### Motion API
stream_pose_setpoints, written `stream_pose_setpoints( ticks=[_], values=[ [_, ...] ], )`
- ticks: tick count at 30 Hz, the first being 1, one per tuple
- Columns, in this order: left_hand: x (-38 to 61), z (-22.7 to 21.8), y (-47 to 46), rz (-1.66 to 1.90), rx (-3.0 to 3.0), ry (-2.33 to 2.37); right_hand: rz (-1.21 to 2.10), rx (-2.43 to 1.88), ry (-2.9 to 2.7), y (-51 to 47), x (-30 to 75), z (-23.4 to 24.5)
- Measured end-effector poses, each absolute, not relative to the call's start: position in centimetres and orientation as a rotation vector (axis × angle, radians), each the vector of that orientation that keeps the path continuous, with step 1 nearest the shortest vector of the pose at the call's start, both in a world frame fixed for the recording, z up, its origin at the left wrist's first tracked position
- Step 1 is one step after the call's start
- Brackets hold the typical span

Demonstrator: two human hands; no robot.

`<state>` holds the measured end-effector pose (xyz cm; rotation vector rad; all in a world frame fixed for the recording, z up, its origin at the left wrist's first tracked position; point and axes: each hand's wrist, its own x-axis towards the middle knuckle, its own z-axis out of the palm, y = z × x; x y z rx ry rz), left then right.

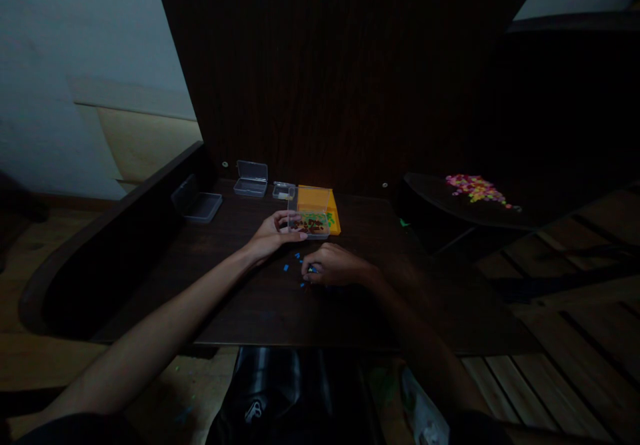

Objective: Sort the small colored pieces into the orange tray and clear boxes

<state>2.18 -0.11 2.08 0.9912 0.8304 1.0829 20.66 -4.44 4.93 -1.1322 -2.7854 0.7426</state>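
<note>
My left hand [275, 237] grips the left end of a clear plastic box [320, 236], thumb along its near side. The box's lid stands up, and small brown pieces [314, 224] lie inside. Behind and partly under it is a yellow box [336, 224], also with its lid raised; green bits show there. Just nearer to me, my right hand [334, 265] is low over the dark tabletop with its fingers curled together. Small blue and pale bits show at its fingertips. Loose blue pieces [286, 268] lie to the left of those fingers.
Farther back stand an open clear box [251, 186] and a smaller clear box [283, 192]. Another open clear box [204, 206] sits by the raised left side panel [115, 232]. A heap of pink, red and yellow pieces [477, 189] lies on a dark surface at right.
</note>
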Motion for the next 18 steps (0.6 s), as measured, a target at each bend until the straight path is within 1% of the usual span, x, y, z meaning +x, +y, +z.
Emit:
stream_pose_setpoints(
  ticks=[5,8,14,18],
  values=[
    [2.1,1.9,0.0,1.085,0.995,0.807,1.026,-0.984,-2.576,-4.3,21.6,5.6],
    [2.1,2.0,-0.1,1.078,0.999,0.797,1.079,-0.989,-2.417,-4.2,22.6,6.2],
    [2.2,2.0,-0.3,1.039,1.034,0.792,0.97,-1.103,-2.178,-3.3,24.6,6.8],
    [2.3,1.9,-0.4,1.031,1.065,0.772,0.844,-1.197,-2.161,-2.6,25.4,6.3]
  ],
)
